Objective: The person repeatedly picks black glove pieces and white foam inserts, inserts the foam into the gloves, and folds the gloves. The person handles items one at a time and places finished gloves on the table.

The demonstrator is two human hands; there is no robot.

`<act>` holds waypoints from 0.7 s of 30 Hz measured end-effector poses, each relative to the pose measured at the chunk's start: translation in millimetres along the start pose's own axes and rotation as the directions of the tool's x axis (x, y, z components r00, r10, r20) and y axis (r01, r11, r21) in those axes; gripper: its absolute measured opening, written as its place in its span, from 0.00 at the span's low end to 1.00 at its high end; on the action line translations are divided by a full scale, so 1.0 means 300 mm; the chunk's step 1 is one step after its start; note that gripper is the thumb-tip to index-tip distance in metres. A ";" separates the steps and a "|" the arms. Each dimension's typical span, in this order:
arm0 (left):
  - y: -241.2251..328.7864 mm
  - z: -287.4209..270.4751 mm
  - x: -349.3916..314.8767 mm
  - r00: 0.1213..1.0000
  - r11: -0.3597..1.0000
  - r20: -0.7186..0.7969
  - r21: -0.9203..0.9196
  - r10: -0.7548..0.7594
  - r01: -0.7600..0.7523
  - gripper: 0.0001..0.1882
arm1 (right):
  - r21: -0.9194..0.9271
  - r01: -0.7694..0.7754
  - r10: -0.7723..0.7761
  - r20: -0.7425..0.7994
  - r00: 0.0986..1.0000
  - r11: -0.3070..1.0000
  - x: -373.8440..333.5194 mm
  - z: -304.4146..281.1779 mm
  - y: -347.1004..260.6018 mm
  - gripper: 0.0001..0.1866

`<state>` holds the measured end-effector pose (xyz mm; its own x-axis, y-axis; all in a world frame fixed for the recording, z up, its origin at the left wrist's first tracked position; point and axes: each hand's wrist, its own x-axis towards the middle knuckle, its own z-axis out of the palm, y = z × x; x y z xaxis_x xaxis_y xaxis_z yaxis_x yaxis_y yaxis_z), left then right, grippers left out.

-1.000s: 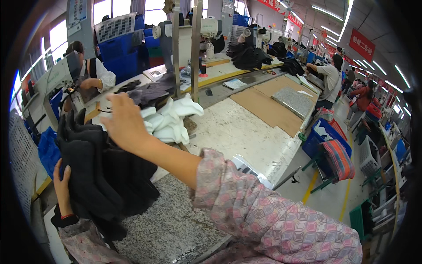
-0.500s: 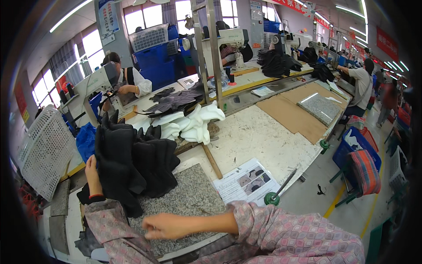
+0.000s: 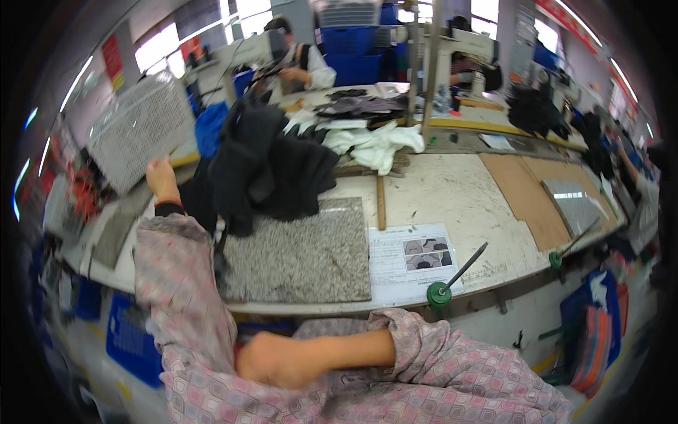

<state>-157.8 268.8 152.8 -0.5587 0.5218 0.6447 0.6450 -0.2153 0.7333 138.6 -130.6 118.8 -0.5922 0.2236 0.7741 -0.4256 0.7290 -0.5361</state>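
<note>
My left hand (image 3: 163, 179) is raised past the left side of a heap of black, soft-looking shaped pieces (image 3: 265, 159). Its fingers are curled in, and I cannot make out whether anything is between them. Low in front of me, my right hand (image 3: 279, 360) is closed like a fist against my patterned left sleeve. It is blurred, and its fingertips are hidden. Under the near part of the black heap lies a speckled grey stone slab (image 3: 304, 254). White shaped pieces (image 3: 381, 145) lie beyond it, next to a wooden handle (image 3: 381, 201).
A printed sheet with pictures (image 3: 413, 261) lies right of the slab. Near it, a metal rod rises from a green base (image 3: 438, 295) at the table edge. A white perforated basket (image 3: 141, 131) stands left. Brown cardboard (image 3: 512, 198) lies right. A person sews across the table.
The view has swung left, so the table has shifted rightward in it. My left hand now shows away from the black heap, beside the basket. My right hand stays low, by the left sleeve.
</note>
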 end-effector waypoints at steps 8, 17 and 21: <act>0.194 -0.643 -0.107 0.808 0.804 -0.078 0.190 0.584 -0.563 0.14 | -0.057 0.123 -0.086 0.438 0.895 0.991 -0.058 0.183 -0.105 0.10; -0.319 -1.150 -0.600 0.948 0.829 0.161 0.539 -0.276 0.150 0.15 | -0.307 -0.326 0.394 0.193 0.898 0.894 -0.165 0.101 0.242 0.09; -0.358 -0.949 -0.618 0.719 0.932 0.659 0.074 0.222 -0.355 0.24 | -0.515 -0.479 0.582 0.049 0.812 0.711 0.035 -0.009 0.472 0.08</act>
<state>-272.0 -39.7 16.0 0.0847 0.8711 0.4838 0.8379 -0.3250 0.4385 73.9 -23.4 52.1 -0.7617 0.5741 0.3004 0.3332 0.7446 -0.5784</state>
